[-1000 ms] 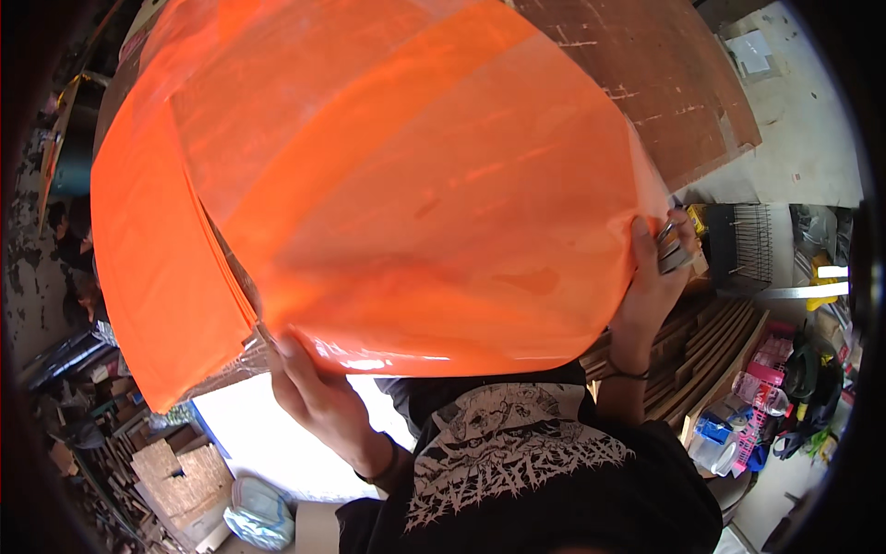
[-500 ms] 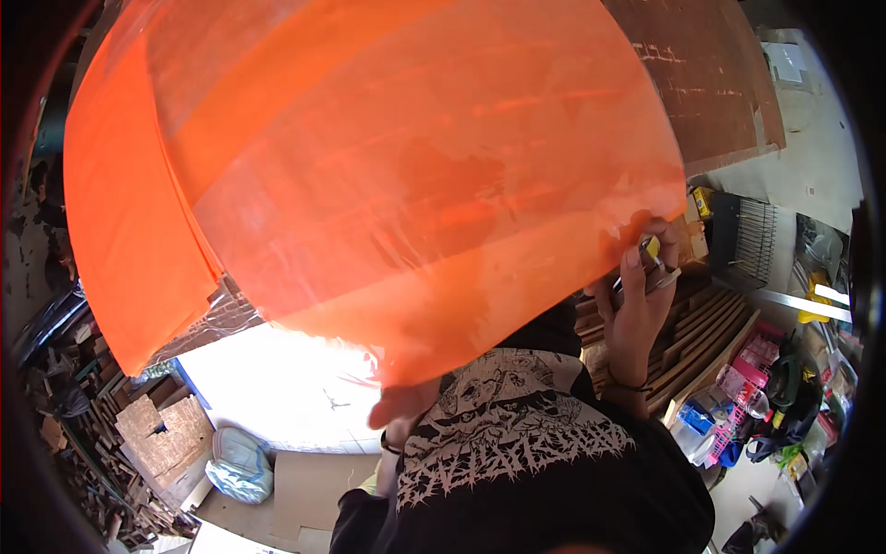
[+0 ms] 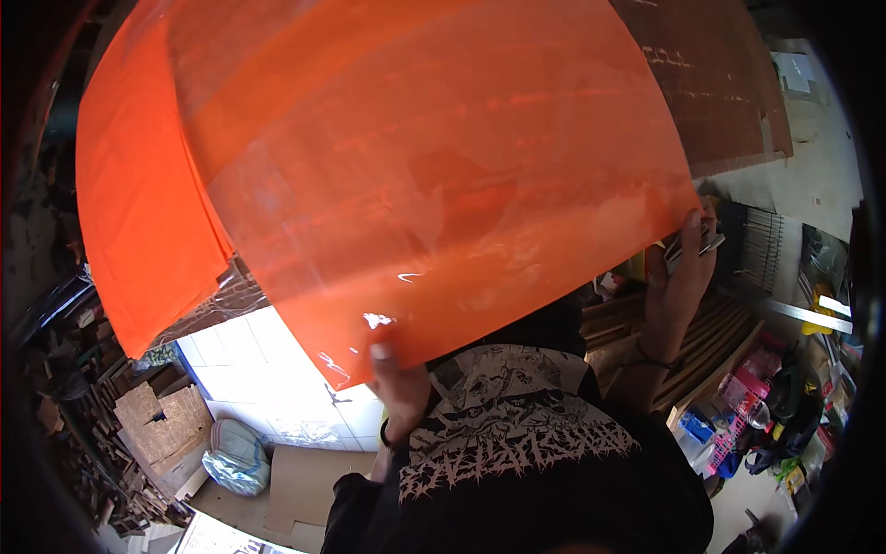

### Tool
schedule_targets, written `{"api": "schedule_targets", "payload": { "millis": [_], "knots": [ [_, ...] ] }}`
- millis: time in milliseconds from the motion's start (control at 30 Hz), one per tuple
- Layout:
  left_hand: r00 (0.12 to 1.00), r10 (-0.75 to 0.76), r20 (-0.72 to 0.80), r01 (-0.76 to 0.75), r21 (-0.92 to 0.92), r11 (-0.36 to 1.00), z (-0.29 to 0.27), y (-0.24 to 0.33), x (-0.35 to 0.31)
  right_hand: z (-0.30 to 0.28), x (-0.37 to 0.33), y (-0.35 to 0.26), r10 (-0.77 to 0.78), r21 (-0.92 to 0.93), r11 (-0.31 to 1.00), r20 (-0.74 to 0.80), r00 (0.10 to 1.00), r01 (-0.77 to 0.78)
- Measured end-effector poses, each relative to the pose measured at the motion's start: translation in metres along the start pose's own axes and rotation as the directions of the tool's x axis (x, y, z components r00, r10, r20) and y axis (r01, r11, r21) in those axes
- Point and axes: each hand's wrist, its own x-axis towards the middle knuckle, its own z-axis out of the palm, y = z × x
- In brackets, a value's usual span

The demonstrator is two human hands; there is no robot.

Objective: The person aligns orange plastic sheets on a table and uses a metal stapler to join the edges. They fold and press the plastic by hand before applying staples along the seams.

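Note:
A large translucent orange plastic sheet point(image 3: 461, 203) spreads in front of me, with creases and bright glints near its lower edge. My left hand point(image 3: 402, 388) pinches that edge near its lower left corner, thumb on top and the other fingers hidden below. At the lower right corner my right hand point(image 3: 685, 258) is closed on the sheet. A small metallic tool point(image 3: 709, 244) is also in that hand; its kind is unclear. Farther left, a more opaque orange piece point(image 3: 148, 203) hangs beside the translucent sheet.
Behind the sheet at upper right is a brown panel point(image 3: 720, 83). Wood strips point(image 3: 600, 346) lie below my right hand, near a pink basket point(image 3: 724, 448) of items. Scrap wood point(image 3: 69, 397), a chipboard piece point(image 3: 161, 425) and a wrapped bundle point(image 3: 237, 457) stand at left.
My right hand has moved right with the sheet's corner. My left hand has risen slightly, its thumb now showing on the sheet. The sheet's lower left corner now shows flatter beside that hand.

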Motion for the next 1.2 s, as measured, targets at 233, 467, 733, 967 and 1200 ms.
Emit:
{"api": "schedule_targets", "payload": {
  "millis": [233, 467, 733, 967, 1200],
  "knots": [
    [0.959, -0.026, 0.283, -0.018, 0.151, 0.988, -0.014, 0.097, 0.055, -0.003, 0.043, -0.046, -0.032, -0.331, 0.936, 0.254, 0.967, 0.118],
    [0.787, -0.281, 0.55, -0.082, 0.544, 0.835, -0.011, 0.139, 0.074, 0.016, 0.047, -0.079, -0.192, -0.073, 0.961, 0.515, 0.836, 0.266],
    [0.505, 0.27, 0.82, -0.347, -0.093, 0.933, 0.202, 0.277, 0.219, 0.161, 0.12, -0.235, -0.706, 0.207, 0.693, 0.392, 0.59, 0.691],
    [0.559, 0.44, 0.703, -0.465, -0.173, 0.868, 0.182, 0.283, 0.213, 0.122, 0.098, -0.216, -0.709, 0.382, 0.681, 0.126, 0.694, 0.625],
    [0.785, -0.119, 0.607, -0.173, 0.4, 0.9, 0.112, 0.209, 0.201, 0.091, 0.073, -0.111, -0.327, 0.161, 0.944, 0.35, 0.878, 0.287]
  ]
}}
